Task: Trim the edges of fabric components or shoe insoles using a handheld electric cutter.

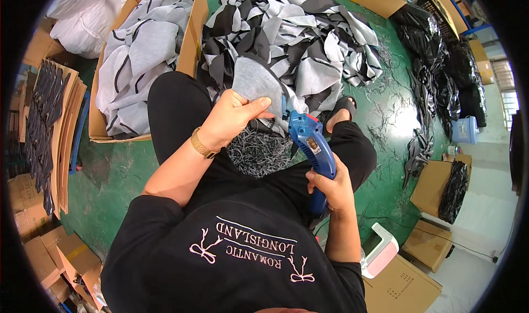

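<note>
My left hand (234, 116) pinches the lower edge of a grey fabric piece (254, 80) with a dark curved border. In my right hand (333, 189) is a blue electric fabric cutter (315, 147), its handle wrapped by my fingers. The cutter's head points away from me and meets the right edge of the grey piece; the blade itself is too small to make out. Beyond my hands lies a large heap of grey and black fabric pieces (319, 73). Thin trimmed strips (259, 153) are piled on the floor between my legs.
A cardboard box (199, 32) full of grey pieces stands at the left. Black plastic bags (421, 34) line the right side, near a light blue bucket (465, 130). A white and pink stool (381, 252) is by my right elbow. Loose trimmings litter the green floor (394, 175).
</note>
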Demonstrator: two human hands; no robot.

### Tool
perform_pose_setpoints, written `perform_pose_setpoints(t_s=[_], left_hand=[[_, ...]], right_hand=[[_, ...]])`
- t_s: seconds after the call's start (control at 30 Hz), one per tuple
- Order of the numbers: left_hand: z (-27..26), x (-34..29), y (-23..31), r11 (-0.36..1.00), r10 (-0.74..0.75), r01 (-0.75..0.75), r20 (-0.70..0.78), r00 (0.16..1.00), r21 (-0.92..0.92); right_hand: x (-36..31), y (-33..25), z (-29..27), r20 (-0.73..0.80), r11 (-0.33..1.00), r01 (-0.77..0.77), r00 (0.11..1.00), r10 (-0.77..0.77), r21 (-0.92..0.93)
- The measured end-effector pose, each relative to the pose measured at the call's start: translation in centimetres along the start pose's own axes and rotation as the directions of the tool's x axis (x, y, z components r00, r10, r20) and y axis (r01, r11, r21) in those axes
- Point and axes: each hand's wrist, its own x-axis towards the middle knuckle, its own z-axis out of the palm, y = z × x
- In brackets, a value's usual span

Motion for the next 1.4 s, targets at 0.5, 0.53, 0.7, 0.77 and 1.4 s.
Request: perform_pose_setpoints(t_s=[0.5,0.53,0.7,0.77,1.4], left_hand=[[0.4,-0.6,0.3,0.985,-0.163,0.169,0.145,0.976,-0.030],[0.8,-0.7,0.2,0.978,-0.198,0.206,0.140,0.970,-0.044],[1.7,-0.7,-2.2,0.948,-0.089,0.129,0.148,0.985,-0.291],[1.9,-0.4,-2.5,0.961,-0.083,0.107,0.104,0.991,-0.254],[1.0,0.6,-2.1,0.985,-0.018,-0.004,-0.123,0.992,-0.175]], right_hand=[[2.5,-2.9,1.0,-0.144,0.978,0.208,0.967,-0.208,-0.018],[3.2,-2.9,1.2,-0.154,0.977,0.212,0.965,-0.212,-0.016],[5.4,-2.2,2.9,-0.088,0.876,0.312,0.926,-0.367,-0.367],[5.5,-2.0,2.9,-0.072,0.875,0.317,0.928,-0.366,-0.365],[-1.2,0.2,-1.0,0.019,0.995,-0.054,0.998,0.055,-0.079]])
